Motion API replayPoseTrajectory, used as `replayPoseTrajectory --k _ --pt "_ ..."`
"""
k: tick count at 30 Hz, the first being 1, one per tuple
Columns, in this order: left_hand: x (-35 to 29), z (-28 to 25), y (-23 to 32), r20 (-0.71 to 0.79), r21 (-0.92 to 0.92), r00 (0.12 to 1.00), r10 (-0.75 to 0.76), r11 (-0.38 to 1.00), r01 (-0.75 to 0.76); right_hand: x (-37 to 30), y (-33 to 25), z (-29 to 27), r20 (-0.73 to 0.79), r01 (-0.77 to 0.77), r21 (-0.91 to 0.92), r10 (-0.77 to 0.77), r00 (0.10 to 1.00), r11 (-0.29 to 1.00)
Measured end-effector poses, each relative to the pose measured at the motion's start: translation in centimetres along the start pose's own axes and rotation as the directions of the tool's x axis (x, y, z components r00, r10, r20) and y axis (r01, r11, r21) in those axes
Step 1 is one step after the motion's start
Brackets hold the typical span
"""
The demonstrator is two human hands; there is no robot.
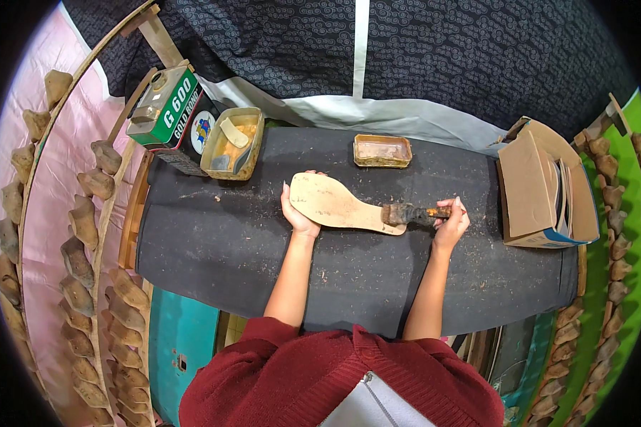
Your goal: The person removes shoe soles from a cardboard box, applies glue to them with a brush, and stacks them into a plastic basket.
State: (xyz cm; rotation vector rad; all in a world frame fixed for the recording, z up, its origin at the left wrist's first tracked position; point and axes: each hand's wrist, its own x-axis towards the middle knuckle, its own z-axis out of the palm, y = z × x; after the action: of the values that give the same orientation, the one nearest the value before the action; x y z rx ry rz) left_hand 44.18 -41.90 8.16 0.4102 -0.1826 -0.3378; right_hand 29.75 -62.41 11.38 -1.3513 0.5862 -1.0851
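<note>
A tan, sole-shaped shoe insole [335, 204] lies across the middle, its wide end in my left hand [303, 215]. The thumb shows at its left edge, and the other fingers are mostly hidden beneath it. My right hand [451, 223] is closed around the handle of a worn glue brush [413, 213]. The brush's dark, crusted head rests over the narrow heel end of the insole. Beyond the insole stands a small rectangular tub [383, 165] with a pale, glossy layer inside.
The dark, crumb-strewn table [363, 270] spans the middle. At back left are a metal can [165, 117] and a yellowish container [256, 153] holding cut pieces. An open cardboard box [527, 185] with flat sheets stands at right. Racks of wooden shoe lasts [82, 220] flank both sides.
</note>
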Motion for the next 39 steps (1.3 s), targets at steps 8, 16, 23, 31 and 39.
replayPoseTrajectory --k 8,16,23,31,39 --pt "0.0 -0.2 -0.1 0.001 -0.002 1.000 0.004 1.000 -0.004 -4.3 -0.8 5.4 0.346 -0.252 0.233 0.162 0.924 0.939" --pt "0.1 -0.4 -0.1 -0.019 0.000 1.000 -0.018 1.000 0.018 -5.5 -0.4 6.0 0.452 -0.247 0.172 0.147 0.880 0.954" --pt "0.1 -0.3 -0.2 -0.020 0.009 1.000 -0.010 1.000 0.010 -1.5 0.3 1.8 0.213 -0.059 0.072 0.043 0.976 0.996" --pt "0.1 -0.2 -0.1 0.001 0.011 1.000 -0.007 1.000 0.007 -0.2 -0.3 0.1 0.009 0.027 0.032 -0.027 1.000 0.999" --pt "-0.1 0.0 -0.3 0.006 0.013 1.000 -0.001 1.000 0.001 -3.4 -0.5 4.1 0.251 -0.161 0.212 0.106 0.962 0.964"
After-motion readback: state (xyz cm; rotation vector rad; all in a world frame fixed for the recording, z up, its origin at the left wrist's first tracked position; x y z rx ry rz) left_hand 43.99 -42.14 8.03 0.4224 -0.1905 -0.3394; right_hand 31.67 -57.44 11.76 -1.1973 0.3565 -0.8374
